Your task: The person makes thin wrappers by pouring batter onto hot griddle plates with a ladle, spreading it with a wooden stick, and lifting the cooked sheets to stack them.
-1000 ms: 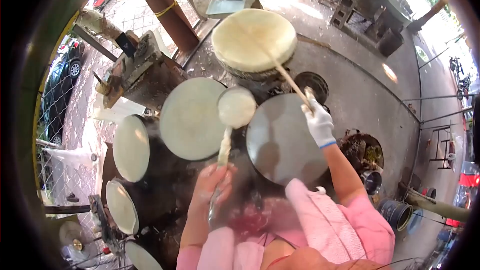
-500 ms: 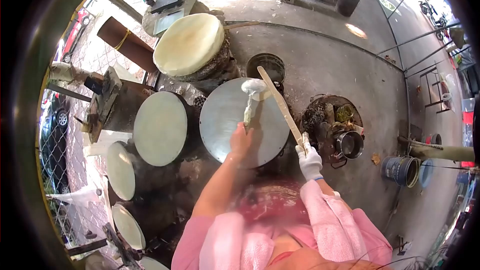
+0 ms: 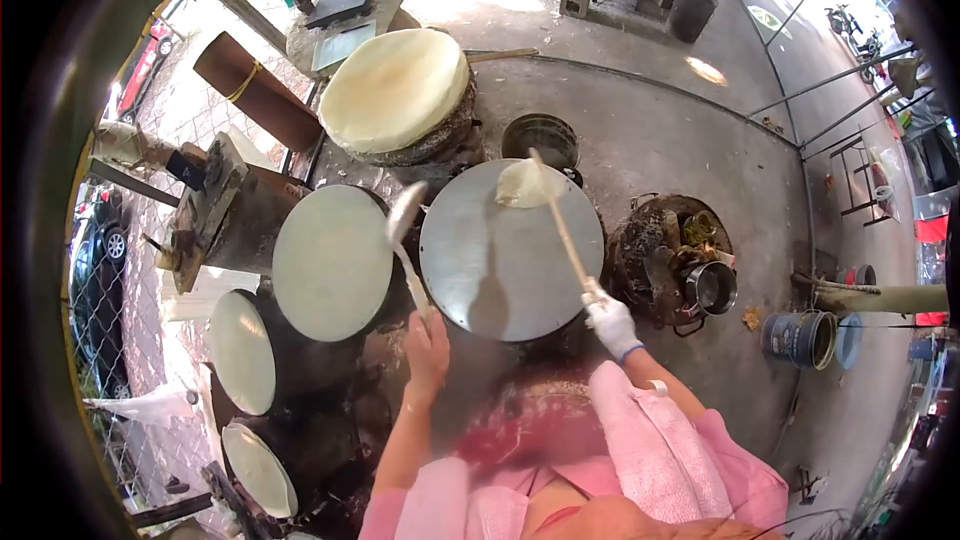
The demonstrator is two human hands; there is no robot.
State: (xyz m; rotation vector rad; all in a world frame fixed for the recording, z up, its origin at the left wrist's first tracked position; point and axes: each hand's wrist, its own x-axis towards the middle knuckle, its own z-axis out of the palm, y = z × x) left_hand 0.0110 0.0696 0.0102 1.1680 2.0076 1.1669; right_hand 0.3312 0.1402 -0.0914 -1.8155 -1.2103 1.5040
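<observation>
My bare left hand (image 3: 427, 355) is closed around the handle of a ladle (image 3: 405, 212), whose batter-coated bowl is raised near the left edge of a round grey griddle (image 3: 455, 270). A small patch of pale batter (image 3: 517, 187) lies on the far part of that griddle. In my gloved right hand (image 3: 612, 322) is a long, flat wooden stick (image 3: 564, 230). Its far end is over the right side of the batter patch; whether it touches is hard to tell. To the left, a second griddle is covered by a thin pale round of batter (image 3: 333, 262).
More covered griddles (image 3: 242, 352) line the left side. A thick pale stack of flat rounds (image 3: 393, 90) stands beyond, with a dark bucket (image 3: 540, 132) to its right. A drum (image 3: 650, 240) at the right carries a metal pot (image 3: 711, 287). A blue tin (image 3: 798, 340) stands farther right.
My left hand has lifted the ladle off the griddle and moved left. The stick's far end has come over the batter. The view has shifted slightly.
</observation>
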